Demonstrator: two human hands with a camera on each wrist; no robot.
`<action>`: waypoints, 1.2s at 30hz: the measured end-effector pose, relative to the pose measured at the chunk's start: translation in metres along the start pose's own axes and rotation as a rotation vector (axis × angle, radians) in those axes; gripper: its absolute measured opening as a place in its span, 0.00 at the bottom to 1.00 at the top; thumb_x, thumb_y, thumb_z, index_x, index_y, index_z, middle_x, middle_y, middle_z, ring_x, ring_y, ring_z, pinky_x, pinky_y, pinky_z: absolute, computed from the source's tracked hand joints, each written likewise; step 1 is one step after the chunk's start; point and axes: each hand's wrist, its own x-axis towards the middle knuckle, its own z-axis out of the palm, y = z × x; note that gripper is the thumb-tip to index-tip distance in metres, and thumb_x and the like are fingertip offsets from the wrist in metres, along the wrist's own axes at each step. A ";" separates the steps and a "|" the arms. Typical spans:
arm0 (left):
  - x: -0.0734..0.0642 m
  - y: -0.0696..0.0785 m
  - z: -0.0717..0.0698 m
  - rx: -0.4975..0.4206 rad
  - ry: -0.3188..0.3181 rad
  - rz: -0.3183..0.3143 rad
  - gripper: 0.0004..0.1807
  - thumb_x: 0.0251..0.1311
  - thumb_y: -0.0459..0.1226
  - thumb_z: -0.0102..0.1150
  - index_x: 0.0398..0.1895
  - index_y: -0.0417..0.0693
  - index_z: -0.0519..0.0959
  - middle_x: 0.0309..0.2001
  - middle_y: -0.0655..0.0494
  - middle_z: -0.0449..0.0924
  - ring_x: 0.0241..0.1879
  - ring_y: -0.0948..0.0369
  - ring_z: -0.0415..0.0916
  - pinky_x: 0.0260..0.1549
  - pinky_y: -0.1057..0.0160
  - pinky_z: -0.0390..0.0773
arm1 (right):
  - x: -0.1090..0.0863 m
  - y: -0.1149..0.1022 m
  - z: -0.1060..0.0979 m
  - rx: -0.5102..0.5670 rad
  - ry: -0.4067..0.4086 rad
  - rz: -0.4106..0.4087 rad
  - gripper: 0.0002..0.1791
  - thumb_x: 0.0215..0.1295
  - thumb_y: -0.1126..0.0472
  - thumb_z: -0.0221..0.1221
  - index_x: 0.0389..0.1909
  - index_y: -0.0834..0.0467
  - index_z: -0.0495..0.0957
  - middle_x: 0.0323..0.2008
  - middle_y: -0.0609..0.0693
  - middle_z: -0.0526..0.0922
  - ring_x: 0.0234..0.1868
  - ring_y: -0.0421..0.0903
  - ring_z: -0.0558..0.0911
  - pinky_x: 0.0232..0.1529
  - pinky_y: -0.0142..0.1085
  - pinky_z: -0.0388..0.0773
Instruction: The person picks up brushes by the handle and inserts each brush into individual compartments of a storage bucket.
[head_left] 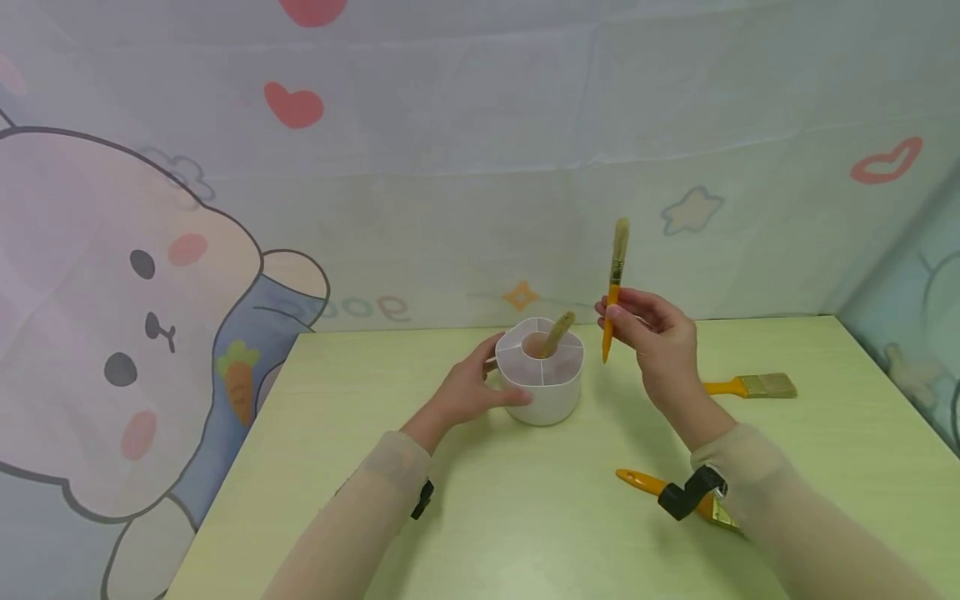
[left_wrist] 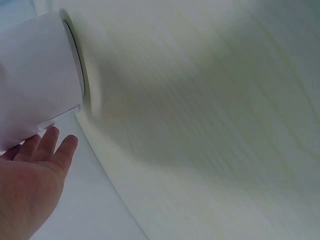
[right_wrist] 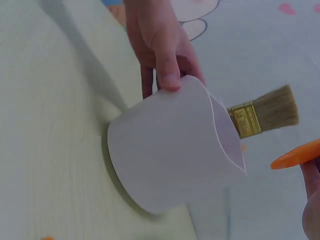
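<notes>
A white pen-holder-like organizer (head_left: 553, 405) with several compartments stands upright on the table. My left hand (head_left: 468, 387) holds its left side, thumb across the front and the other fingers at the back. One paintbrush (head_left: 557, 335) leans in the round middle compartment, bristles up. To the right of the organizer, my right hand (head_left: 666, 346) pinches a narrow paintbrush (head_left: 618, 254) between thumb and fingers, its bristles up and its orange handle tip pointing down, above the tabletop. The right wrist view shows this orange handle (right_wrist: 295, 156) apart from the organizer's rim.
A wide paintbrush (head_left: 768, 385) with an orange handle lies on the table (head_left: 540, 517) behind my right wrist. Another paintbrush (head_left: 637, 478) lies nearer, partly hidden under my right forearm. A printed cloth backdrop (head_left: 465, 208) hangs along the table's back edge.
</notes>
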 end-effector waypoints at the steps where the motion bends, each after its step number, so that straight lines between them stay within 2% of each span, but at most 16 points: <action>1: 0.000 0.000 0.000 -0.001 0.001 0.003 0.55 0.57 0.42 0.83 0.84 0.58 0.60 0.80 0.59 0.66 0.77 0.48 0.67 0.77 0.42 0.66 | 0.000 0.001 0.003 0.018 0.010 0.005 0.13 0.72 0.68 0.68 0.55 0.64 0.84 0.45 0.50 0.92 0.45 0.44 0.93 0.51 0.38 0.88; 6: -0.001 0.000 0.000 0.008 0.001 0.006 0.55 0.57 0.43 0.83 0.84 0.58 0.60 0.80 0.59 0.66 0.77 0.48 0.67 0.77 0.42 0.67 | 0.000 0.009 0.012 0.062 0.049 0.026 0.13 0.72 0.68 0.68 0.55 0.64 0.82 0.44 0.50 0.92 0.46 0.45 0.93 0.53 0.40 0.87; 13: 0.000 0.000 0.002 0.016 -0.001 -0.001 0.54 0.58 0.44 0.83 0.84 0.58 0.60 0.80 0.59 0.66 0.78 0.48 0.67 0.77 0.42 0.67 | -0.002 0.019 0.014 0.064 0.091 0.063 0.16 0.72 0.66 0.68 0.57 0.64 0.81 0.46 0.50 0.91 0.48 0.45 0.92 0.57 0.44 0.84; 23: -0.001 0.003 0.002 0.006 0.013 -0.003 0.54 0.57 0.42 0.83 0.84 0.58 0.61 0.79 0.59 0.67 0.77 0.49 0.67 0.77 0.44 0.67 | -0.004 0.032 0.020 0.095 0.140 0.052 0.12 0.73 0.68 0.67 0.54 0.62 0.82 0.44 0.49 0.91 0.47 0.44 0.92 0.56 0.40 0.86; 28: -0.001 0.003 0.003 0.001 0.009 0.002 0.54 0.57 0.42 0.83 0.84 0.57 0.61 0.80 0.58 0.66 0.77 0.49 0.67 0.77 0.44 0.68 | -0.006 0.036 0.021 0.067 0.134 0.042 0.11 0.73 0.69 0.66 0.54 0.63 0.82 0.44 0.49 0.91 0.48 0.44 0.92 0.57 0.41 0.86; 36: 0.000 0.002 0.003 0.008 0.016 0.007 0.54 0.57 0.43 0.83 0.84 0.58 0.61 0.79 0.59 0.67 0.77 0.49 0.68 0.76 0.45 0.68 | -0.013 0.039 0.015 -0.005 0.120 0.031 0.11 0.72 0.71 0.66 0.53 0.65 0.81 0.43 0.48 0.91 0.48 0.46 0.92 0.54 0.38 0.88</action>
